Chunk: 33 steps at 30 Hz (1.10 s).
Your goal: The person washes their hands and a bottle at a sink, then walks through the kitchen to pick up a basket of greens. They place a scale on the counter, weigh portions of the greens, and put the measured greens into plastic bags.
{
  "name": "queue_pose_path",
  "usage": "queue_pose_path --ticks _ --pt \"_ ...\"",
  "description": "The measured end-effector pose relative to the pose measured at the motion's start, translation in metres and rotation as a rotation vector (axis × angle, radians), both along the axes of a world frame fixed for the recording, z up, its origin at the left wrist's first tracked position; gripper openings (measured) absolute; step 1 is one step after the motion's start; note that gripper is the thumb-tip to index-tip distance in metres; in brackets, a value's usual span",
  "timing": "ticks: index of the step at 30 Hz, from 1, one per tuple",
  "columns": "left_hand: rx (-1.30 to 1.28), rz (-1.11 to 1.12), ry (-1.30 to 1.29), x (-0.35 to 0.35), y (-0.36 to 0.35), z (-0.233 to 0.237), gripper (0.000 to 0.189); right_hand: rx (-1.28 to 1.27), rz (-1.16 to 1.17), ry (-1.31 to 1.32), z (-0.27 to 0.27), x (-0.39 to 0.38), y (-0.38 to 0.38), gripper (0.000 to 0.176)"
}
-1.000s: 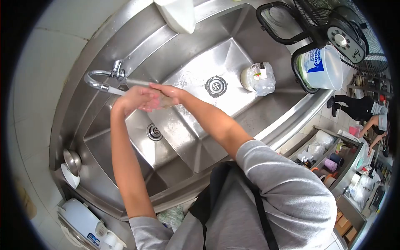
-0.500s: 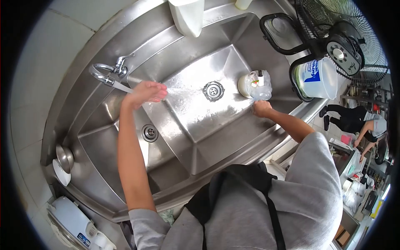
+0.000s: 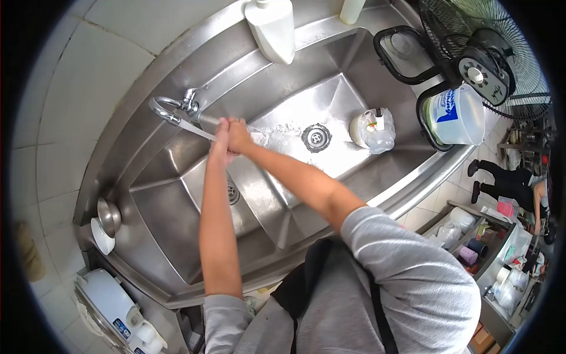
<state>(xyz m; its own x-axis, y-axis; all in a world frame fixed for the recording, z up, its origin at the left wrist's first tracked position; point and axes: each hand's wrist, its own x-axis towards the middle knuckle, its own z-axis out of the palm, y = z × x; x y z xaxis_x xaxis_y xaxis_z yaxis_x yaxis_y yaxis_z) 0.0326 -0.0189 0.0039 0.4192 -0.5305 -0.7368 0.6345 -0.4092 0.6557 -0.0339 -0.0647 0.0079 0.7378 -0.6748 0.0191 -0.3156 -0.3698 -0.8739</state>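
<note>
My left hand (image 3: pixel 220 140) and my right hand (image 3: pixel 238 135) are pressed together in the stream from the curved chrome faucet (image 3: pixel 165 108), above the divider of the steel double sink (image 3: pixel 283 206). The right hand's fingers are curled against the left hand, while most of the left fingers are hidden by this contact. Water splashes past them into the larger basin, toward its drain (image 3: pixel 316 138). Near that basin's right end, a tub wrapped in a clear plastic bag (image 3: pixel 374 131) stands apart from both hands.
Along the back ledge stands a white bottle (image 3: pixel 271 29). A black fan (image 3: pixel 480 74) and a clear plastic bucket (image 3: pixel 460 115) are at the right. Metal and white bowls (image 3: pixel 108 219) lie at the left edge. Another person (image 3: pixel 510 183) is in the background at the right.
My right hand has left the bagged tub and moved left to meet my left hand under the water. The whole view has shifted slightly.
</note>
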Motion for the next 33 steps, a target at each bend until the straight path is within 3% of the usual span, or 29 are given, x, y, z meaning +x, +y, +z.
queue_pose_path --ticks 1,2,3,4,5,6,8,9,11,13,15,17,18,19,20,21,23,25,28,30,31,32,33 --pt "-0.002 -0.004 -0.005 0.002 0.002 -0.002 0.044 0.185 -0.227 0.086 0.018 0.006 0.008 0.034" --pt "-0.192 0.071 0.159 0.004 0.007 -0.001 0.046 0.371 -0.453 0.171 0.027 0.009 0.012 0.038" --pt "-0.382 0.148 0.324 0.009 0.011 -0.004 0.049 0.371 -0.455 0.166 0.025 0.009 0.013 0.038" --pt "-0.416 0.061 0.365 0.05 0.026 -0.061 0.05 0.381 -0.302 0.116 0.018 0.008 0.015 0.041" --pt "-0.419 0.062 0.362 0.043 0.024 -0.05 0.05 0.384 -0.146 0.065 0.015 0.007 0.014 0.044" --pt "-0.339 0.125 0.291 0.024 0.018 -0.026 0.046 0.38 -0.143 0.062 0.016 0.004 0.009 0.044" --pt "-0.261 0.198 0.209 0.002 0.009 -0.017 0.042 0.364 -0.054 0.378 0.019 -0.005 -0.002 0.033" --pt "-0.201 0.172 0.069 -0.004 0.009 -0.024 0.036 0.365 -0.037 0.372 0.021 -0.01 -0.008 0.033" --pt "-0.134 0.159 -0.078 -0.007 0.014 -0.026 0.03 -0.204 0.162 0.48 0.025 -0.013 -0.025 0.038" --pt "0.084 -0.136 -0.161 -0.013 0.014 -0.017 0.022 -0.289 0.105 0.344 0.028 -0.001 -0.036 0.037" --pt "0.077 -0.21 -0.232 -0.014 0.009 -0.011 0.024 -0.373 0.042 0.208 0.031 0.021 -0.049 0.037" --pt "0.083 -0.292 -0.297 -0.015 0.008 -0.002 0.025 0.111 -0.136 -0.097 0.031 0.061 -0.052 0.033" --pt "0.127 -0.379 -0.357 -0.016 0.006 0.009 0.026 0.114 -0.135 -0.096 0.028 0.078 -0.058 0.033" --pt "0.171 -0.469 -0.417 -0.016 0.006 0.019 0.027 0.324 -0.128 -0.09 0.024 0.095 -0.066 0.03" --pt "0.173 -0.47 -0.416 -0.016 0.006 0.027 0.027 0.531 -0.12 -0.084 0.021 0.103 -0.071 0.027" --pt "0.164 -0.427 -0.421 -0.016 0.007 0.033 0.027 0.533 -0.12 -0.083 0.036 0.101 -0.07 0.027" --pt "0.16 -0.378 -0.42 -0.016 0.01 0.041 0.027 -0.062 -0.042 0.056 0.051 0.106 -0.072 0.029" --pt "0.113 -0.203 -0.397 -0.021 0.01 0.048 0.025 -0.201 0.065 0.088 0.056 0.117 -0.081 0.029" --pt "0.029 -0.209 -0.439 -0.02 0.004 0.032 0.029 -0.496 0.412 0.165 0.074 0.111 -0.102 0.036" --pt "-0.056 -0.092 -0.412 -0.034 -0.004 0.04 0.029 -0.001 0.356 -0.194 0.065 0.072 -0.121 0.052" --pt "-0.151 0.008 -0.391 -0.042 -0.013 0.046 0.03 0.016 0.242 -0.087 0.052 0.043 -0.132 0.053" --pt "-0.159 0.006 -0.385 -0.051 -0.021 0.051 0.03 0.173 0.058 -0.201 0.026 0.01 -0.134 0.05" --pt "-0.311 0.08 -0.207 -0.063 -0.027 0.055 0.031 0.264 -0.031 -0.164 0.014 -0.034 -0.131 0.052"
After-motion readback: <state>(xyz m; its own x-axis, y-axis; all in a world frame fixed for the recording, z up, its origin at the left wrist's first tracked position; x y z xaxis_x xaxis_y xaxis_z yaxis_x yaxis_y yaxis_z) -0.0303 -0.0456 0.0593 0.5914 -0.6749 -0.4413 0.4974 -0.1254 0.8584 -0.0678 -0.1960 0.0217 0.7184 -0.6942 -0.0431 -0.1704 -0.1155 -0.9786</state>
